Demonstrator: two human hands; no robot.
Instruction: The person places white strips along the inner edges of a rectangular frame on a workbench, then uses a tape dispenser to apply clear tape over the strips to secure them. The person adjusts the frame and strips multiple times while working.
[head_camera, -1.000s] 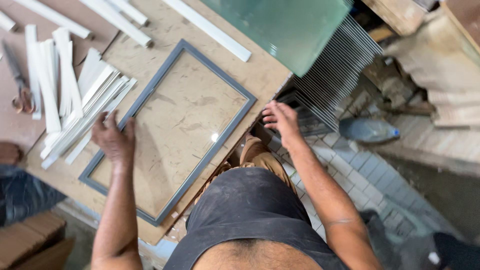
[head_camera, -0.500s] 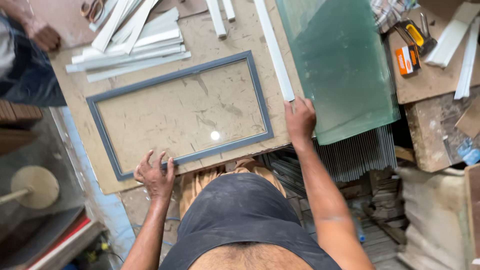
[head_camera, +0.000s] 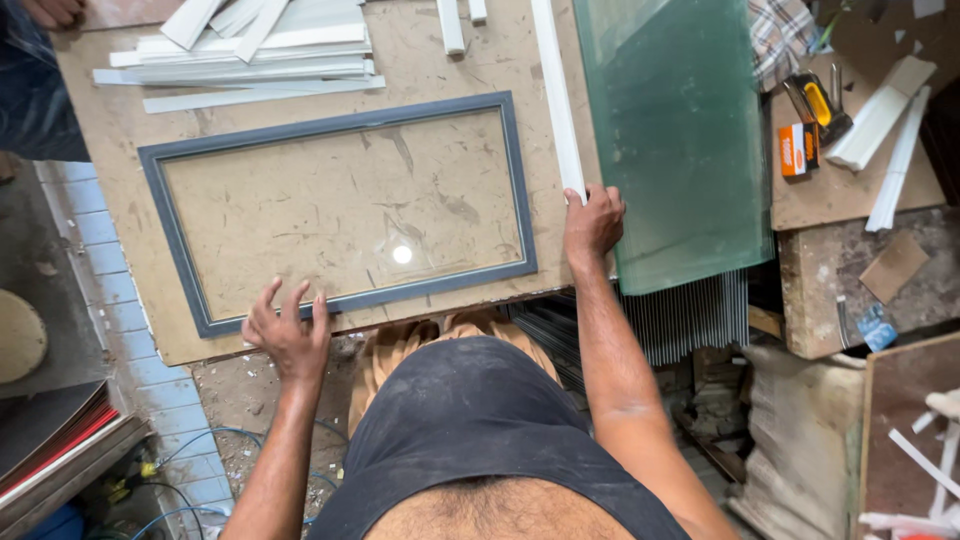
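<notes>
The grey frame (head_camera: 335, 210) lay flat on the bench (head_camera: 480, 70), its long axis running along the bench's near edge, left to right in the head view, with its near rail almost at that edge. A sheet of glass seemed to sit inside it, judging by the bright glint near its near rail. It looked light and fairly stiff, but thin at the rails and probably weak at the mitred corners, so lifting by two opposite rails would suit it better than by one corner; any glass in it would be fragile and slippery.

The left hand (head_camera: 288, 335) rested with fingers spread apart on the near rail, close to the frame's near left corner, pressing rather than gripping. The right hand (head_camera: 592, 220) lay beyond the frame's right end, fingers curled at the near end of a long white strip (head_camera: 556, 90) that ran away across the bench; I could not tell whether it was actually clamped on the strip. Just right of it a green glass sheet (head_camera: 675, 130) overhung the near edge. More white strips (head_camera: 250, 62) were piled toward the far left corner.
</notes>
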